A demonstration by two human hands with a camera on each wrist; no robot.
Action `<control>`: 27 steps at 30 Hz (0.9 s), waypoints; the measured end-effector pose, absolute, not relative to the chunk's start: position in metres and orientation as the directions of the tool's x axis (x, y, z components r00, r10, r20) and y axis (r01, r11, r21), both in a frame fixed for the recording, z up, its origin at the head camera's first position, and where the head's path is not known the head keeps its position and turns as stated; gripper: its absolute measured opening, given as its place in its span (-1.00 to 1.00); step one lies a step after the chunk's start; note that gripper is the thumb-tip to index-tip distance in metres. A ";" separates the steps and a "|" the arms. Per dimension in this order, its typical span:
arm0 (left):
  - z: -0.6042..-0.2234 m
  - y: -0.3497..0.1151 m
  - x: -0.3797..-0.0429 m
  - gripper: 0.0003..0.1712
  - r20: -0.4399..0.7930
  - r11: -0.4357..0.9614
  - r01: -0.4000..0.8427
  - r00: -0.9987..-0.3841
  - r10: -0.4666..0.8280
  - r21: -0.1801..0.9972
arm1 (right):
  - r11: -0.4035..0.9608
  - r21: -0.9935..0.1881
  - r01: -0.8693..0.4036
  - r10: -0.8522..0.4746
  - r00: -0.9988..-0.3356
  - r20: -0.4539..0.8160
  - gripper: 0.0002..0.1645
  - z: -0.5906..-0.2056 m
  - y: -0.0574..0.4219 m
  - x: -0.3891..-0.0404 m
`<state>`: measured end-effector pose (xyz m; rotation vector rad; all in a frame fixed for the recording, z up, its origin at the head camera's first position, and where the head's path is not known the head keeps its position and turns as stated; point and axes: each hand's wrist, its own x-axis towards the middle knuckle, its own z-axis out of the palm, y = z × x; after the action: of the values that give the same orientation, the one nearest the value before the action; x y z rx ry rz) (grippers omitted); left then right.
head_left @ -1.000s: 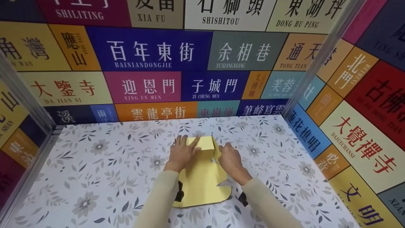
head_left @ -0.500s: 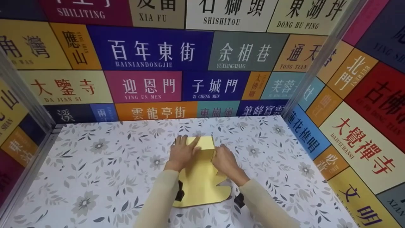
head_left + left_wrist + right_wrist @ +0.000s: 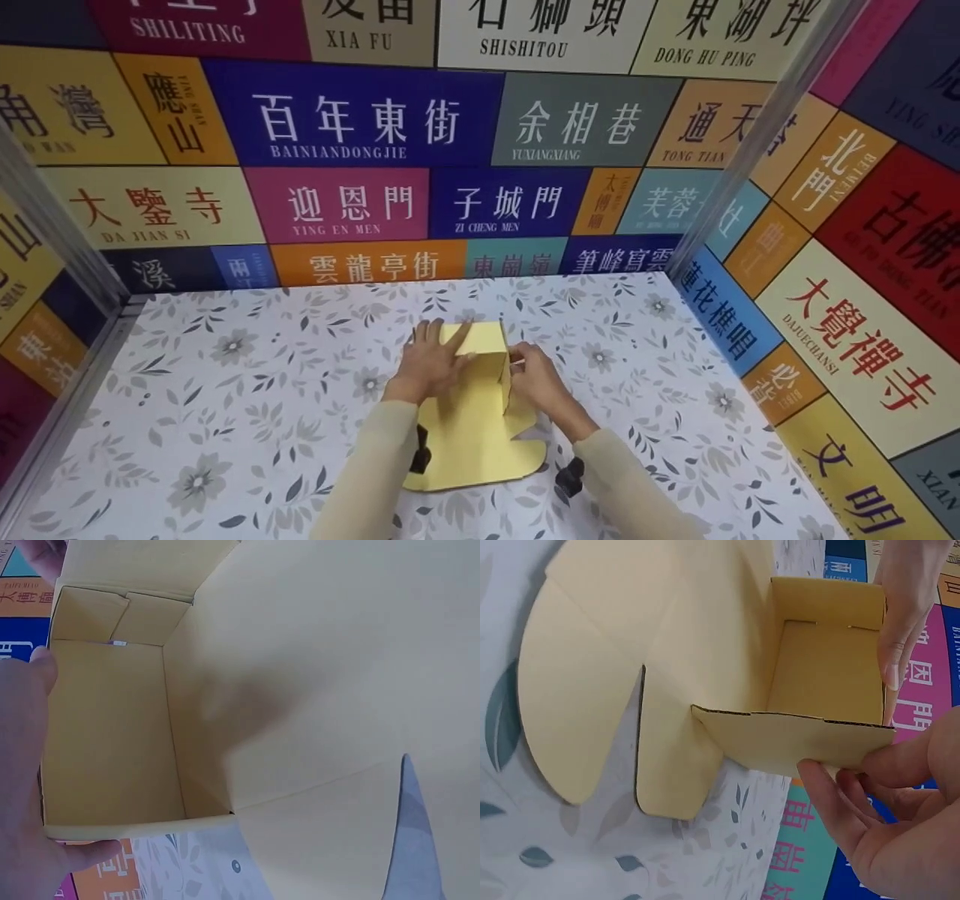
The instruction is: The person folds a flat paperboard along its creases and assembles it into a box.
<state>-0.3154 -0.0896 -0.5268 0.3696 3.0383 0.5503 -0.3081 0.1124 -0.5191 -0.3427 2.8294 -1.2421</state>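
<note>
A yellow cardboard box [image 3: 469, 442], partly folded up, lies on the table with its wide lid panel flat toward the person. My left hand [image 3: 427, 367] holds the far left corner, its fingers and thumb spread over the box's walls. In the left wrist view, the box's inside [image 3: 112, 735] shows bare between the raised walls. My right hand [image 3: 541, 384] holds the upright right side wall from outside with bent fingers. In the right wrist view, the fingertips [image 3: 808, 769] meet that wall's outer face [image 3: 780, 741]; a loose rounded flap [image 3: 671, 765] sticks out beside it.
A white cloth [image 3: 225, 420] with grey flowers and leaves covers the table. Coloured panels with writing [image 3: 352, 112] stand behind and at both sides. Small black devices [image 3: 570, 478] sit by the wrists.
The right side wall leaned outward a second ago and now stands upright. My right hand moved left with it, then its fingers uncurled somewhat against the wall. My left hand has stayed in place.
</note>
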 end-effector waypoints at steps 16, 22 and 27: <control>-0.534 -0.091 -0.316 -0.36 0.169 0.888 0.296 -0.953 0.251 0.353 | 0.533 -0.821 -0.206 -0.317 -0.948 0.032 -0.64 -0.534 0.120 -0.308; -0.534 -0.092 -0.317 -0.37 0.185 0.880 0.305 -0.950 0.253 0.363 | 0.626 -0.737 -0.256 -0.278 -0.956 0.095 -0.62 -0.534 0.111 -0.307; -0.532 -0.092 -0.317 -0.38 0.168 0.863 0.305 -0.951 0.258 0.403 | 0.710 -0.647 -0.278 -0.231 -0.960 0.159 -0.58 -0.537 0.103 -0.305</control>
<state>-0.3170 -0.0920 -0.5324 0.4757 3.1365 0.7066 -0.3049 0.1032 -0.5368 -0.4423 2.9659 -1.1400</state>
